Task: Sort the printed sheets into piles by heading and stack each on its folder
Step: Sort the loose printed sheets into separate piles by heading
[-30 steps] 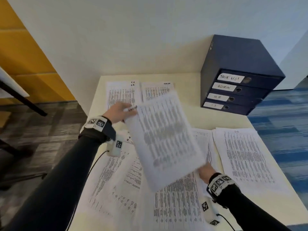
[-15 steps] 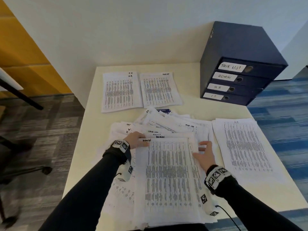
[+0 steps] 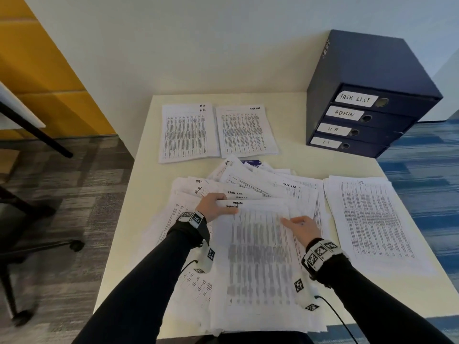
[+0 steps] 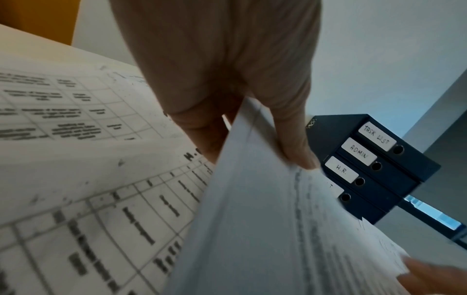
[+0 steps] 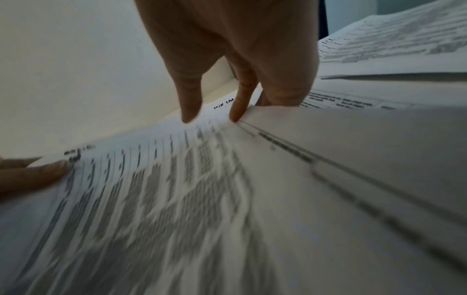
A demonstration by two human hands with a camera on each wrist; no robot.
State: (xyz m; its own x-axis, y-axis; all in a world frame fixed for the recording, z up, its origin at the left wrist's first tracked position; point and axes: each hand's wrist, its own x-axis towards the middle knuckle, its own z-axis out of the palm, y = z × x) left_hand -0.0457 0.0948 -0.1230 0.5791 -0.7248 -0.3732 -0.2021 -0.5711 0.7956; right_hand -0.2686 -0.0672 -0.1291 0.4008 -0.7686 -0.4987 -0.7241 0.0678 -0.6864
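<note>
The top sheet headed Admin lies on the near pile in front of me. My left hand pinches its top left corner, thumb on top and fingers underneath. My right hand rests on the sheet's right side, with the thumb and index fingertip touching the paper. A loose fan of mixed sheets spreads behind this pile. Three flat piles lie apart from it: HR and Task List at the back, IT on the right.
Dark blue folders labelled Task List, Admin, HR and IT are stacked at the table's back right corner against the wall. The pale table shows bare along its left edge. An office chair base stands on the floor at left.
A second ago both hands held the sheet tilted in the air. It now lies on the near pile, my left hand pinches its top corner, and my right hand has slid onto its right side.
</note>
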